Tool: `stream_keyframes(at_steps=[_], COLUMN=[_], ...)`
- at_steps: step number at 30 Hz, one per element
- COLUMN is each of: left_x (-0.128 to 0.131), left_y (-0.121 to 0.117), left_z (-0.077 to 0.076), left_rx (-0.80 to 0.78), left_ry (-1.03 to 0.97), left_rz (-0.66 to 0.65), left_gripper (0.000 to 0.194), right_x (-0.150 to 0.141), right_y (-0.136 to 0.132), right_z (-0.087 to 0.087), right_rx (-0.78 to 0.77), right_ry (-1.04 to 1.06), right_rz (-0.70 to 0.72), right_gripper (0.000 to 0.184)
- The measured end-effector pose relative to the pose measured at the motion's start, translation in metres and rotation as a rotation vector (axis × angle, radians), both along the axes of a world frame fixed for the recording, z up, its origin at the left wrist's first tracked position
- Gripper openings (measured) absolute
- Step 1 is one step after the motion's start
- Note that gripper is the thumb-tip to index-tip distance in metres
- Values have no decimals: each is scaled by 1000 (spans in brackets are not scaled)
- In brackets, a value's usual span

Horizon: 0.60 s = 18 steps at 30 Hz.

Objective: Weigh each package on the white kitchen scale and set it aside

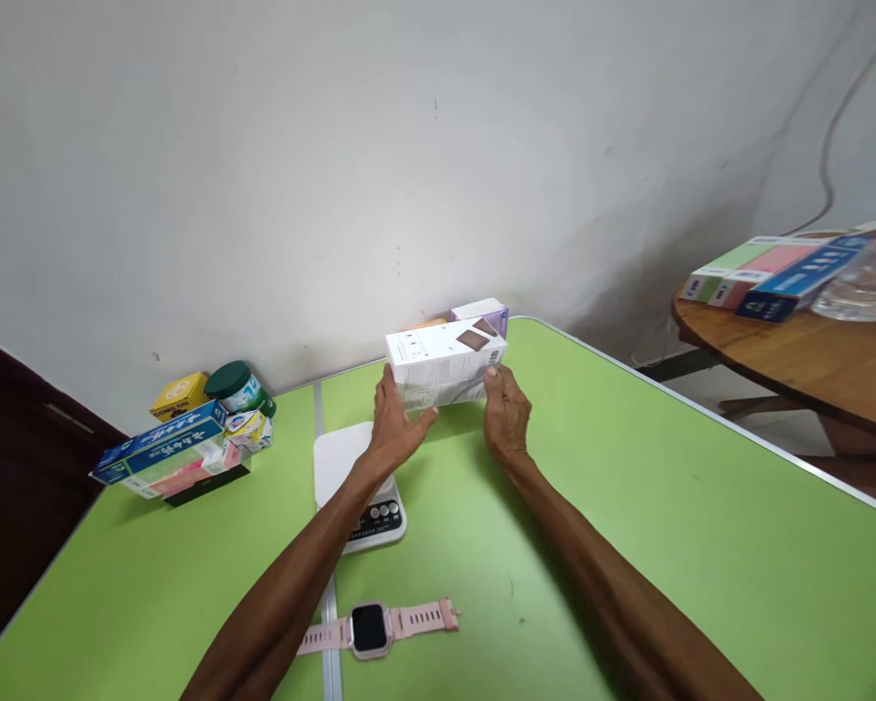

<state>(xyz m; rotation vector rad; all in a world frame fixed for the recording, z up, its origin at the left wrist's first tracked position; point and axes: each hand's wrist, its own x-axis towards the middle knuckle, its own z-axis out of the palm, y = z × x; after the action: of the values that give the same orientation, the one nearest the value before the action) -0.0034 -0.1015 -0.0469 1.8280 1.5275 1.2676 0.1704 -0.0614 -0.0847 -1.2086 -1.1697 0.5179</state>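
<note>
Between my two hands is a white box (445,365) with brown pictures on its top and small print on its front. My left hand (395,419) grips its left end, thumb stretched along the lower front. At the right end, my right hand (507,409) holds it with the thumb against the front and the other fingers curled. The box appears raised off the green table (628,545). A white kitchen scale (343,453) lies below and left of the box, partly covered by my left forearm. Nearer me is a smartwatch (369,628) with a pink strap, its screen dark.
Behind the held box stand a purple-and-white box (491,316) and something orange, mostly hidden. At the left are a blue carton (164,443), a yellow box (180,394) and a green-lidded jar (230,382). A wooden table (795,355) at the right bears cartons (774,268) and a clear container (865,287).
</note>
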Motion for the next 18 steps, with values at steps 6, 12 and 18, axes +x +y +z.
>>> stream_keyframes(at_steps=[6,12,18], left_x=[-62,-111,-123], left_y=[-75,-135,-147], left_z=[31,2,-17], left_rx=[56,17,-16], left_ry=[79,0,-41], left_rz=[200,312,303], left_gripper=[86,81,79], right_x=[-58,-97,-104], right_y=[-59,-100,-112], right_z=[21,12,-6], right_rx=[112,132,106], right_ry=[-47,-124,-148], right_rz=[233,380,406], right_gripper=[51,49,53])
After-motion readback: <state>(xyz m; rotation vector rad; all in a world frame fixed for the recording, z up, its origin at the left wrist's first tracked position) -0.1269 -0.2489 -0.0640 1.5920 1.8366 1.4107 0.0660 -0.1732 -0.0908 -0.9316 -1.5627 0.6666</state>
